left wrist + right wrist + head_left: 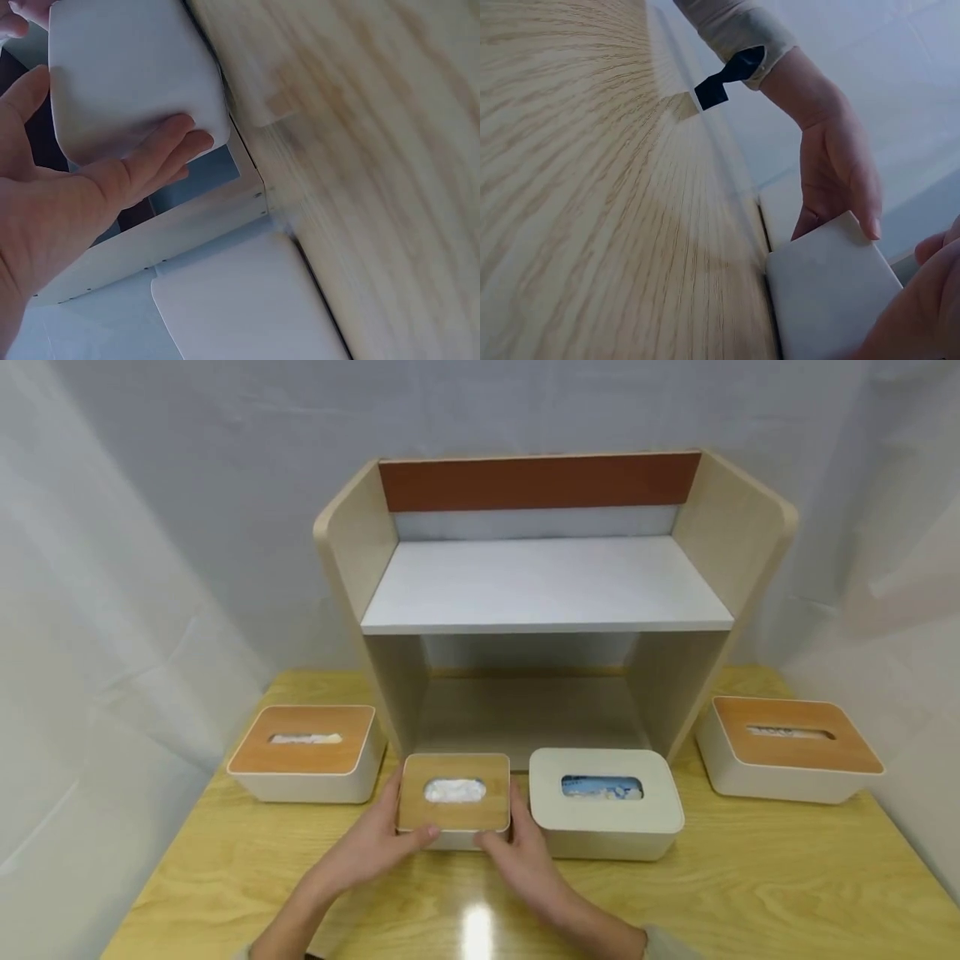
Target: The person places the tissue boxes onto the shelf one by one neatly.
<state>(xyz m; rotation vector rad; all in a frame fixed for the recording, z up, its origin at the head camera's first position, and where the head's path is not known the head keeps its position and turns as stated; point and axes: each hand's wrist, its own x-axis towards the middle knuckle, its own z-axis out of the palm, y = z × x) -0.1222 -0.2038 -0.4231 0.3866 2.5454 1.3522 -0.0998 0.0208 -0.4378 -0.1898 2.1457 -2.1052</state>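
At lower left of the head frame I note a wood-lidded tissue box on the table. At lower centre, my left hand and right hand grasp the small tissue box from either side, thumbs on its lid. Just right sits a white-lidded box; the shelf unit stands behind. At far right lies another wood-lidded box.

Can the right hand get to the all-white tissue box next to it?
Probably yes. The right hand grips the small wooden-lid box, and the white tissue box sits right beside it on the table, with nothing between them.
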